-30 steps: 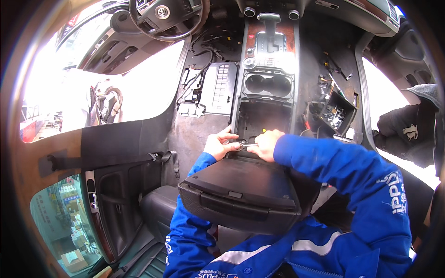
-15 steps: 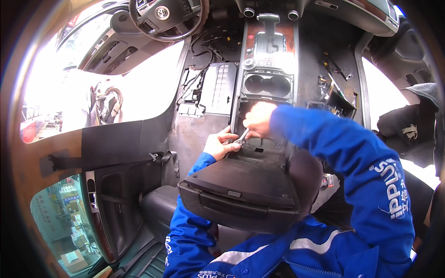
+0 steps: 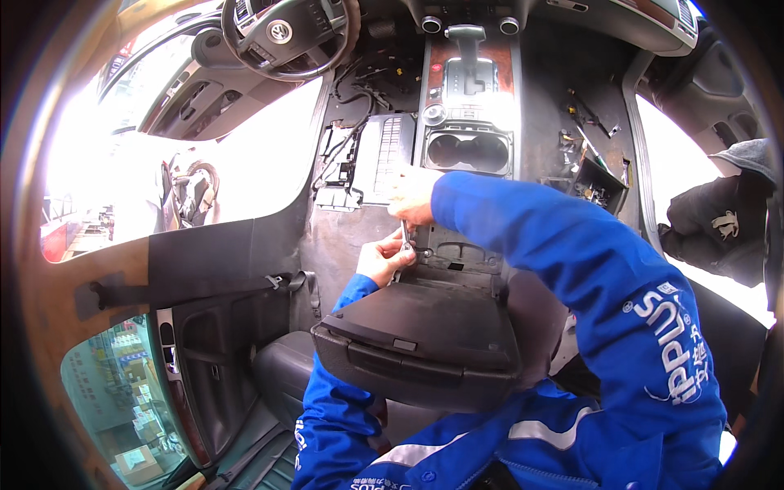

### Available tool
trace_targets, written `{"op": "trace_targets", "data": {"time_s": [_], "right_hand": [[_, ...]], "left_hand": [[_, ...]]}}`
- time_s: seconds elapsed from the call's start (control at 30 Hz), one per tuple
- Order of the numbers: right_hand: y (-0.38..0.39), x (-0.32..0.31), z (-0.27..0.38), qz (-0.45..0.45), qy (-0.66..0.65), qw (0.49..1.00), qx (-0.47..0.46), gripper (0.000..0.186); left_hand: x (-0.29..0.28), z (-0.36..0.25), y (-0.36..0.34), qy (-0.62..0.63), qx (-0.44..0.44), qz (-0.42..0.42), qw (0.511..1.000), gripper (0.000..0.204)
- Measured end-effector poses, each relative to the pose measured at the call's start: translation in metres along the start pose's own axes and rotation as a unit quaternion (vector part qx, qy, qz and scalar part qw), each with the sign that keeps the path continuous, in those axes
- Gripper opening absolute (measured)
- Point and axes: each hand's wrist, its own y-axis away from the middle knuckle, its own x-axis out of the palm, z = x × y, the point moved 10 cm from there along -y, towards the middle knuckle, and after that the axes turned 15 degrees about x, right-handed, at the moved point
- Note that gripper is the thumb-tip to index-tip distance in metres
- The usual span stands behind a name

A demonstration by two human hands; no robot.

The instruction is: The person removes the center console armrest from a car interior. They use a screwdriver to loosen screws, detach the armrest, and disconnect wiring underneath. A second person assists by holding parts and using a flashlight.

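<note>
My right hand [image 3: 411, 196], partly blurred, grips the upper end of a silver wrench [image 3: 405, 233] that stands lengthwise along the left side of the centre console. My left hand [image 3: 383, 260] is closed at the wrench's lower end, thumb and fingers pinching around its head against the console edge. Just right of them is the open storage bin [image 3: 453, 251] in the console, partly hidden by my right sleeve. The black armrest lid [image 3: 412, 318] lies raised toward me below both hands.
Ahead are cup holders [image 3: 465, 151], a gear lever [image 3: 465, 45] and a steering wheel [image 3: 287, 65]. A black module with cables [image 3: 363, 163] lies on the left floor, tools and a parts tray [image 3: 603, 181] on the right. Dark clothing [image 3: 694, 212] lies by the right door opening.
My right hand has swung forward and left, turning the wrench from crosswise to nearly lengthwise. My left hand has stayed at the wrench head, shifting only slightly.
</note>
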Motion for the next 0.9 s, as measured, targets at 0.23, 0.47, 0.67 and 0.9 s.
{"op": "trace_targets", "data": {"time_s": [0.23, 0.47, 0.67, 0.9], "right_hand": [[0.064, 0.000, -0.012, 0.014, -0.064, 0.997, 0.030, 0.047], [0.119, 0.062, 0.002, 0.205, -0.281, 0.888, 0.302, 0.048], [0.033, -0.004, -0.019, -0.054, -0.012, 0.994, 0.096, 0.038], [0.032, 0.018, -0.014, 0.054, -0.002, 0.997, -0.049, 0.040]], "left_hand": [[0.008, -0.008, -0.004, -0.037, 0.041, 0.054, 0.997, 0.042], [0.008, -0.015, -0.007, -0.105, 0.090, 0.072, 0.988, 0.040], [0.004, -0.009, -0.002, 0.003, 0.032, 0.014, 0.999, 0.034], [0.007, -0.010, -0.001, -0.023, 0.021, 0.029, 0.999, 0.038]]}}
